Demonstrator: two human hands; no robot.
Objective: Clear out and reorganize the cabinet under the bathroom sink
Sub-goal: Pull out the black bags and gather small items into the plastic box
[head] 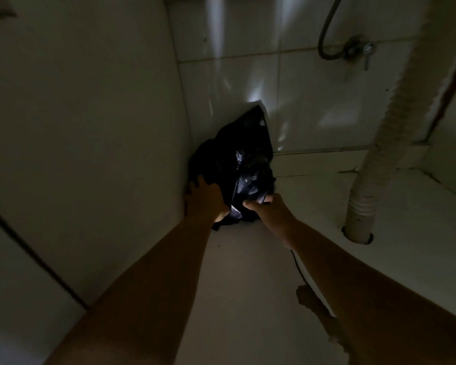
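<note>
A crumpled black plastic bag [237, 159] sits in the far left corner of the dim cabinet, against the left side wall and the tiled back wall. My left hand [204, 200] is pressed onto the bag's lower left side, fingers wrapped around it. My right hand [267, 206] pinches a fold of the shiny plastic at the bag's lower right. Both forearms reach in from the bottom of the view. What the bag holds is hidden.
A ribbed white drain hose [385, 133] runs down on the right into the cabinet floor [248, 272]. A grey flexible supply hose [327, 35] loops to a wall valve [358, 48] at upper right. The cabinet's left wall [90, 114] stands close beside my left arm.
</note>
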